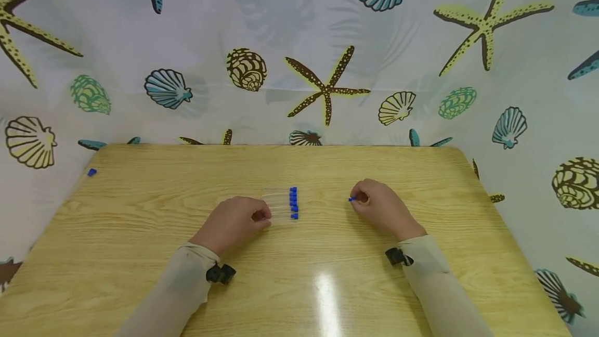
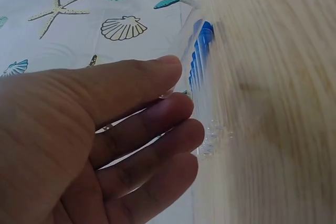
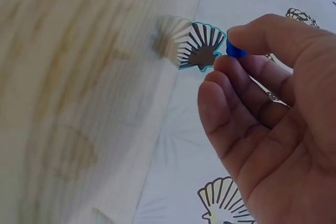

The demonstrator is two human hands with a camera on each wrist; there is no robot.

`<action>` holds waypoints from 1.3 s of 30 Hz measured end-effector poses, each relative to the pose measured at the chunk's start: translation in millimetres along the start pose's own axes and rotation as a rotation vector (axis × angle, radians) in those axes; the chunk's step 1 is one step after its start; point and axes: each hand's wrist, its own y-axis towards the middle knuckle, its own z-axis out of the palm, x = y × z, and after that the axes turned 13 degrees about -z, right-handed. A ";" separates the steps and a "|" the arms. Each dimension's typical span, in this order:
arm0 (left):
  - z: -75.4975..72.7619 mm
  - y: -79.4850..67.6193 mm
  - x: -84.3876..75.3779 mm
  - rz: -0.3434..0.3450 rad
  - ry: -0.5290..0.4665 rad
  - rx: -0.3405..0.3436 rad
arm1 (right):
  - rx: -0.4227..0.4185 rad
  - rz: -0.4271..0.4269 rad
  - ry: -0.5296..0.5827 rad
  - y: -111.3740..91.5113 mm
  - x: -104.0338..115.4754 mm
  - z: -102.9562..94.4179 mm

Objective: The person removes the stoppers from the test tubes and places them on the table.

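Note:
Thin clear tubes with blue caps (image 1: 294, 201) lie side by side in a row on the table, their capped ends to the right. My left hand (image 1: 236, 222) is at the uncapped ends of this row. In the left wrist view, its thumb and index finger pinch a clear tube (image 2: 166, 95) by its rounded end; most of that tube blends into the background. To the right of the row, my right hand (image 1: 382, 208) pinches a small blue cap (image 3: 236, 50) between thumb and index finger, a little above the table.
Another small blue piece (image 1: 91, 172) lies near the far left corner of the wooden table (image 1: 154, 186). A white cloth (image 1: 206, 25) printed with shells and starfish hangs behind and around the table.

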 end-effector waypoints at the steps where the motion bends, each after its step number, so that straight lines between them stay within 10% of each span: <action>1: 0.4 -0.1 0.8 -0.001 -0.002 0.000 | 0.009 0.003 -0.002 0.0 -0.5 0.0; 39: 12.0 5.6 11.5 0.014 0.049 0.000 | 0.157 -0.004 -0.007 -5.1 -3.9 -7.7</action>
